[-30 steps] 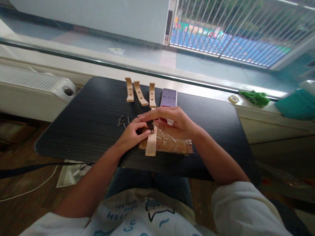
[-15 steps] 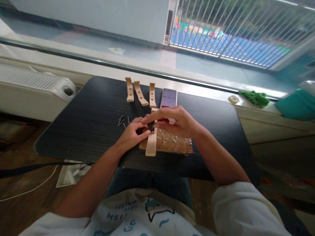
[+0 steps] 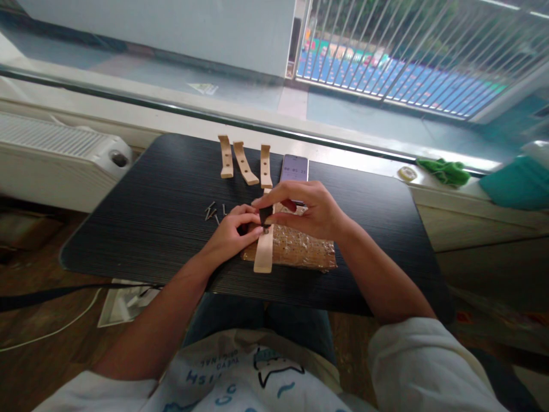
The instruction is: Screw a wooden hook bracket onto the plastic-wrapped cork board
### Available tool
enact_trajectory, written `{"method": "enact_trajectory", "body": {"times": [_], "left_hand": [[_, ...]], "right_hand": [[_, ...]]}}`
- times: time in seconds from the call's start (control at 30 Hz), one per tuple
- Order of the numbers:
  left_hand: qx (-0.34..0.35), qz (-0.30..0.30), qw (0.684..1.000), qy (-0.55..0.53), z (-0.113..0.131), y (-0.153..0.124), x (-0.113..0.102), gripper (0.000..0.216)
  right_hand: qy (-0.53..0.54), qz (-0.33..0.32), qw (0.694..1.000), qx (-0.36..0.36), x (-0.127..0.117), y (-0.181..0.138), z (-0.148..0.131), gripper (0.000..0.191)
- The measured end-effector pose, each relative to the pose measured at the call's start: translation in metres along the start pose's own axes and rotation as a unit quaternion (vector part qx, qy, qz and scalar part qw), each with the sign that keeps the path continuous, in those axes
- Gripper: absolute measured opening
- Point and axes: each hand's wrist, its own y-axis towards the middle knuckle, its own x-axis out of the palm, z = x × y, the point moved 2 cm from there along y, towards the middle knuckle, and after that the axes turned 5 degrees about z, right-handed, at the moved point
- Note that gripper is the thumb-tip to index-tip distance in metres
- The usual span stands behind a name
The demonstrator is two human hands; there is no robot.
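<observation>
My right hand (image 3: pixel 311 209) pinches a short dark screwdriver (image 3: pixel 266 215) between thumb and fingers. Its tip points down at a screw in a pale wooden hook (image 3: pixel 263 254). That hook lies across the left end of a brown block (image 3: pixel 302 246) wrapped in shiny clear tape and dotted with holes. My left hand (image 3: pixel 231 232) is closed at the hook's left edge, thumb tip beside the screw, and steadies it against the block. Left of that hand lie several loose screws (image 3: pixel 211 213). The right fingers cover part of the hook's far end.
Three more wooden hooks with two holes each, one of them the right-hand hook (image 3: pixel 265 166), lie at the table's far side. Beside them is a phone (image 3: pixel 295 167) showing a timer. The sill holds a tape roll (image 3: pixel 406 173) and a green cloth (image 3: pixel 444 170). A radiator (image 3: pixel 64 154) stands left.
My right fingers have turned and shifted slightly, so more of the dark screwdriver handle shows. The left hand, hook and block have stayed nearly in place.
</observation>
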Motion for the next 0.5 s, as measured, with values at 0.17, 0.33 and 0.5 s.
{"method": "enact_trajectory", "body": {"times": [0.17,0.33,0.5], "left_hand": [[0.009,0.0,1.0,-0.001,0.0015,0.0002,0.0001,0.014],[0.002,0.0,1.0,0.002,0.0018,-0.0001,0.0002,0.012],[-0.003,-0.002,1.0,0.002,0.0028,0.0002,0.0001,0.011]], "right_hand": [[0.001,0.006,1.0,0.007,0.0014,-0.0008,0.0028,0.018],[0.008,0.015,1.0,-0.002,0.0026,-0.0012,0.0039,0.02],[-0.003,0.018,1.0,-0.004,0.0035,-0.0014,0.0037,0.021]]}}
